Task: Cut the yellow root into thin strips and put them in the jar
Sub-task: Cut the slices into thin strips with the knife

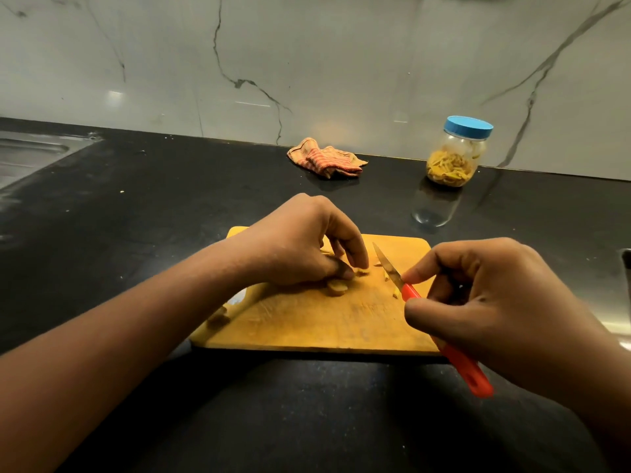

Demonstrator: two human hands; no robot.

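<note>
A wooden cutting board (pixel 317 322) lies on the black counter. My left hand (pixel 297 247) presses fingertips down on a small piece of yellow root (pixel 362 270); another root chunk (pixel 337 287) lies just below my thumb. My right hand (pixel 491 302) grips a knife (pixel 444 339) with an orange-red handle, its blade tip pointing up-left, just right of the root. A few cut strips (pixel 387 275) lie by the blade. The glass jar (pixel 454 153) with a blue lid stands at the back right, holding yellow strips, lid on.
A crumpled striped cloth (pixel 326 160) lies at the back by the marble wall. A steel sink (pixel 30 155) is at the far left. A root piece (pixel 218 317) rests at the board's left edge. A metal edge (pixel 625 268) shows at far right.
</note>
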